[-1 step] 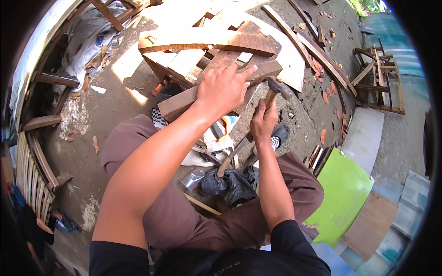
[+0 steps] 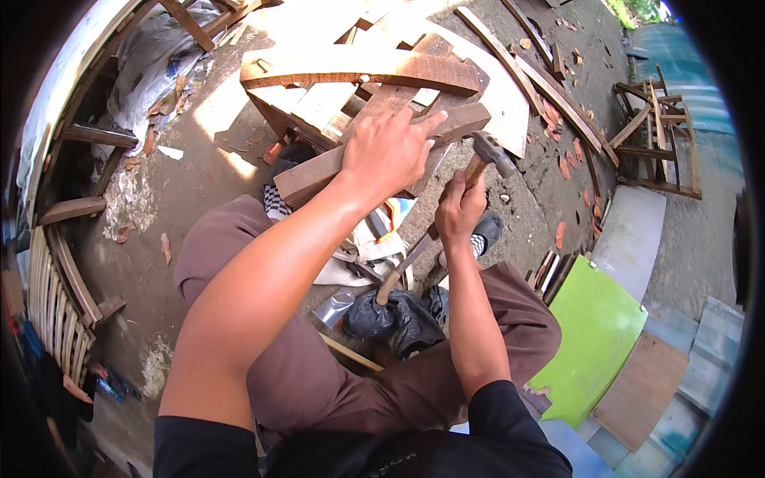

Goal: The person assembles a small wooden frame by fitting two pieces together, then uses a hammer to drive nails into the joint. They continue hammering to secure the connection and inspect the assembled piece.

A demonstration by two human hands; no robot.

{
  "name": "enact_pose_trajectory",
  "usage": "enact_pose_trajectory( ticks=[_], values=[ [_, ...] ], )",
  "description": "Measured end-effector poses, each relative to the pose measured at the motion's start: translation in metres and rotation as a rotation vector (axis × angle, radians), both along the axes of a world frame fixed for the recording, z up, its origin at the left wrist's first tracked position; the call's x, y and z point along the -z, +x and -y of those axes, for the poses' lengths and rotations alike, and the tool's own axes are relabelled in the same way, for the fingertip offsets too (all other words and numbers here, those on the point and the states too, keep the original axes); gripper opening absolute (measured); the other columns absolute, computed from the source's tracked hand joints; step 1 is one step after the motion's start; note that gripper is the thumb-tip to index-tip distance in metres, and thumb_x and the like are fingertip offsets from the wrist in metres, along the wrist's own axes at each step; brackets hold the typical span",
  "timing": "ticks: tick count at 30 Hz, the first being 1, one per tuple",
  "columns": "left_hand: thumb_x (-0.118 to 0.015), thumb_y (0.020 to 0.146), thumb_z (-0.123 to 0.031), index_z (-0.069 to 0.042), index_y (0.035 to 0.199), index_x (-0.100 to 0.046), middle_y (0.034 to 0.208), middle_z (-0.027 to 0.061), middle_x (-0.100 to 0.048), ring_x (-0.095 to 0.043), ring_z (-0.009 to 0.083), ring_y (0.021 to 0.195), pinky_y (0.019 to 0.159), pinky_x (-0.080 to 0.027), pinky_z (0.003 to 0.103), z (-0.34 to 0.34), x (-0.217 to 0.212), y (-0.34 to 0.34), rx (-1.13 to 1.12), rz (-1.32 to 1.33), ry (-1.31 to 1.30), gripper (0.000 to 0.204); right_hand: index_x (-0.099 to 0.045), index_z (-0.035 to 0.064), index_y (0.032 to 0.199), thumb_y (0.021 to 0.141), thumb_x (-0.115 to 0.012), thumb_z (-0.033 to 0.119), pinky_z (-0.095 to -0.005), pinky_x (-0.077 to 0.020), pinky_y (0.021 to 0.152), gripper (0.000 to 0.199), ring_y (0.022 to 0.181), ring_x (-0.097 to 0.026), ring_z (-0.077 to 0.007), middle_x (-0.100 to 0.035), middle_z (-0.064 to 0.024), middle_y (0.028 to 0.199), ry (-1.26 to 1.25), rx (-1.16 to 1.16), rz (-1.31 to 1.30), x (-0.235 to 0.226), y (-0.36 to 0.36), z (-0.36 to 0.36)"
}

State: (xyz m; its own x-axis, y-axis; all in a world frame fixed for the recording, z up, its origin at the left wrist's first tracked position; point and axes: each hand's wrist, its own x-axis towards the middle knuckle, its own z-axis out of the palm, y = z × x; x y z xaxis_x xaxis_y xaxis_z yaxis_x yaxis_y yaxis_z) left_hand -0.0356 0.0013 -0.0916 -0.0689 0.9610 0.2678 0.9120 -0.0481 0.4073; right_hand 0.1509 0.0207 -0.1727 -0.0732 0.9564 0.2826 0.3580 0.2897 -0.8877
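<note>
Short beam (image 2: 312,177) of dull brown wood, square-edged and blocky, slanting up to the right in front of the knees, at the near side of a heap of planks. Clasped from above by the left grip (image 2: 386,151), thumb on the near side, one finger stretched along the wood, other fingertips hidden past the far edge. Closed around the wooden handle of a hammer (image 2: 494,154), the right grip (image 2: 460,209), just beside the beam's right end; metal head uppermost, dark and worn, apart from the beam. Just beyond, a curved plank (image 2: 358,70) with a sunlit top, a rough reddish-brown edge and a bent nail (image 2: 263,65) near its left end. Below the hands, between brown-trousered legs, a crumpled, glossy black plastic bag (image 2: 390,315). Farther out, rough grey ground (image 2: 215,151), sprinkled on the right with curled, reddish dry leaves (image 2: 560,235). To the right, a flat lime-green board (image 2: 594,342) with a chipped lower corner, beside a plain brown panel (image 2: 641,390); above these, an angular frame (image 2: 657,135) of thin wooden bars. At far left, wrinkled whitish sheeting (image 2: 147,80) and a row of narrow pale slats (image 2: 60,307).
</note>
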Motion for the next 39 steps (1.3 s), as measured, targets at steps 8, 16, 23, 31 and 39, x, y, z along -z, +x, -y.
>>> enact_pose_trajectory(
  ticks=[8,16,23,31,39],
  values=[
    [-0.069,0.098,-0.027,-0.023,0.143,-0.068,0.103,0.0123,-0.072,-0.074,0.0294,0.097,0.085,-0.057,0.046,-0.001,-0.003,0.0,0.0,0.019,-0.042,0.045,-0.059,-0.0005,0.129,0.106,-0.057,0.008,-0.0408,-0.051,0.062,0.025,0.068,-0.07,-0.0331,-0.068,-0.0196,0.08,-0.12,-0.006,0.065,-0.013,0.001,0.001],
    [-0.067,0.099,-0.028,-0.024,0.144,-0.067,0.1,0.0114,-0.07,-0.074,0.0305,0.096,0.085,-0.058,0.045,-0.007,-0.001,-0.003,0.0,0.028,-0.024,0.045,-0.06,-0.0027,0.115,0.111,-0.056,0.018,-0.0334,-0.0443,0.059,0.021,0.064,-0.055,-0.0125,-0.058,-0.0035,0.07,-0.106,0.017,0.016,-0.011,0.002,-0.004],
    [-0.067,0.099,-0.027,-0.023,0.144,-0.067,0.099,0.0121,-0.07,-0.074,0.0308,0.088,0.082,-0.059,0.046,-0.01,0.001,-0.004,-0.026,0.021,0.0,0.045,-0.06,-0.0006,0.111,0.112,-0.054,0.018,-0.0273,-0.0397,0.053,0.02,0.058,-0.051,-0.0087,-0.054,0.0014,0.067,-0.004,-0.025,0.221,-0.014,0.009,-0.003],
    [-0.066,0.1,-0.028,-0.021,0.143,-0.067,0.099,0.0126,-0.07,-0.074,0.0306,0.09,0.082,-0.058,0.046,-0.009,-0.002,-0.003,-0.012,0.028,-0.036,0.043,-0.061,-0.003,0.12,0.107,-0.059,0.011,-0.0349,-0.0438,0.057,0.019,0.06,-0.053,-0.0147,-0.059,-0.0082,0.071,0.018,-0.109,0.257,-0.015,0.001,-0.004],
    [-0.067,0.1,-0.028,-0.022,0.143,-0.067,0.1,0.013,-0.07,-0.074,0.0315,0.088,0.08,-0.059,0.046,-0.008,-0.002,-0.003,-0.012,0.005,-0.01,0.044,-0.062,-0.0027,0.117,0.106,-0.058,0.009,-0.0395,-0.0478,0.059,0.016,0.066,-0.066,-0.0273,-0.066,-0.0155,0.077,0.007,-0.034,-0.039,-0.016,-0.002,-0.007]
  ],
)
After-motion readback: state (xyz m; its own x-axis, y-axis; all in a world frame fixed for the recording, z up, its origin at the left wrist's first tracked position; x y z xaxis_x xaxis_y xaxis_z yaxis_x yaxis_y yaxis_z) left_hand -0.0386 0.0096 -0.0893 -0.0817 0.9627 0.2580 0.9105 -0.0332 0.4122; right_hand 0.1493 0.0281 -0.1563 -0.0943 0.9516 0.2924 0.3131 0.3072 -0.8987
